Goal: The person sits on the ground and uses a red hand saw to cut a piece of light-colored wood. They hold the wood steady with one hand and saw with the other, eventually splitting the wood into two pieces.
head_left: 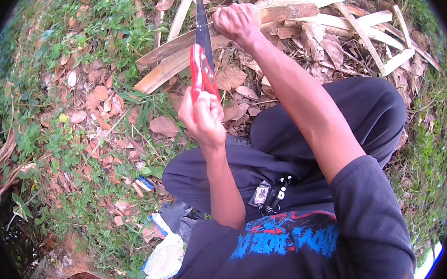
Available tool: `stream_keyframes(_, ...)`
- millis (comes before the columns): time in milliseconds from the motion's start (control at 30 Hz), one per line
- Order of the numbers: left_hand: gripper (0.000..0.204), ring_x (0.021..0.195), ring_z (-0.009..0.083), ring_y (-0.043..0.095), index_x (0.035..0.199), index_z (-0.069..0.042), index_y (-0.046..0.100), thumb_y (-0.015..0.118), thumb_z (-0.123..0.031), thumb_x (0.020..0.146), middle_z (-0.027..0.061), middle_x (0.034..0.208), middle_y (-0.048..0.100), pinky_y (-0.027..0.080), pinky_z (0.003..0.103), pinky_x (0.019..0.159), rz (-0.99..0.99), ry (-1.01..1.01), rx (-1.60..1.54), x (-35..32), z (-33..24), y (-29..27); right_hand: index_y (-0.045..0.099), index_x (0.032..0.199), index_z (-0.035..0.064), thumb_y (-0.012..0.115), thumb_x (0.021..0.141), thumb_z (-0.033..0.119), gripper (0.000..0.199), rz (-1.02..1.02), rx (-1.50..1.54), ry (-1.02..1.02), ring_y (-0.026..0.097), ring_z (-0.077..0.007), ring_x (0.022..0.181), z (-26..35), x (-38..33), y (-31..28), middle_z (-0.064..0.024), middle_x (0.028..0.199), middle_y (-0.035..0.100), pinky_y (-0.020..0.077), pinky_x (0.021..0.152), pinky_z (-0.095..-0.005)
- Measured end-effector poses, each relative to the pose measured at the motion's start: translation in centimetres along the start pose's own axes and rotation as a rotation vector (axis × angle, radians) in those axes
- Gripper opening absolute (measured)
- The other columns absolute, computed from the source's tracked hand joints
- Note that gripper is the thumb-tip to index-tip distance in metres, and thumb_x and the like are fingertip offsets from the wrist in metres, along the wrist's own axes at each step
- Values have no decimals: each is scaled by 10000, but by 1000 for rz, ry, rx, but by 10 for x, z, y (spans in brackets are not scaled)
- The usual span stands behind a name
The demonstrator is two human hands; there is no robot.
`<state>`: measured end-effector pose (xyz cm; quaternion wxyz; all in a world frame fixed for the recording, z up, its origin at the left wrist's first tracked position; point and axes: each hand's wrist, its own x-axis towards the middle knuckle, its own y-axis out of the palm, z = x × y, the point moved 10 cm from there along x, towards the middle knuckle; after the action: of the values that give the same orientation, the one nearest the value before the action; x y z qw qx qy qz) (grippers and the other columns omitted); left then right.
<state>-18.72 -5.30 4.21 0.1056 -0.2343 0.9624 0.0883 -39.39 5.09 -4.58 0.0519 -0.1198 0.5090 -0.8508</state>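
My left hand (205,119) is wrapped round the red handle of a hand saw (202,34). Its dark blade points away from me and crosses over a long strip of split wood (173,52). To the right of the blade, my right hand (237,22) is closed in a fist on the wood, pressing or gripping it from above. A second pale wood strip (164,76) lies along the near side of the first. The blade's cutting edge against the wood is too fine to make out.
More split wood pieces (377,38) lie scattered at the far right. Dry leaves (229,78) and green plants (54,167) cover the ground. A blue lighter (144,184) and a white-and-blue packet (164,257) lie left of my crossed legs (325,117). Keys with a tag (262,194) rest on my lap.
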Motion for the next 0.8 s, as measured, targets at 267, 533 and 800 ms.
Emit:
stream_keyframes(267, 188, 428, 48, 320, 831, 16, 499, 430, -149, 887, -4, 593, 401, 275, 200, 391, -35, -13, 102, -64, 11, -20, 596, 706, 140, 453, 912, 224, 265, -252, -162, -217, 627, -170, 517, -1, 6, 8, -36, 600, 649, 491, 449, -343)
stream_keyframes(533, 165, 454, 36, 331, 921, 29, 534, 441, -105, 898, -8, 610, 428, 259, 190, 415, -64, 18, 129, -70, -5, -28, 556, 590, 151, 426, 905, 254, 355, -74, -147, -51, 539, -148, 412, -6, 13, 10, -39, 515, 601, 442, 392, -327)
stream_keyframes(800, 244, 485, 27, 378, 1084, 41, 586, 488, -107, 917, -12, 636, 461, 288, 187, 451, -76, 25, 73, -54, 10, -45, 666, 585, 167, 428, 880, 304, 403, -32, -66, -16, 679, -228, 591, 8, 1, 1, -94, 635, 683, 518, 604, -377)
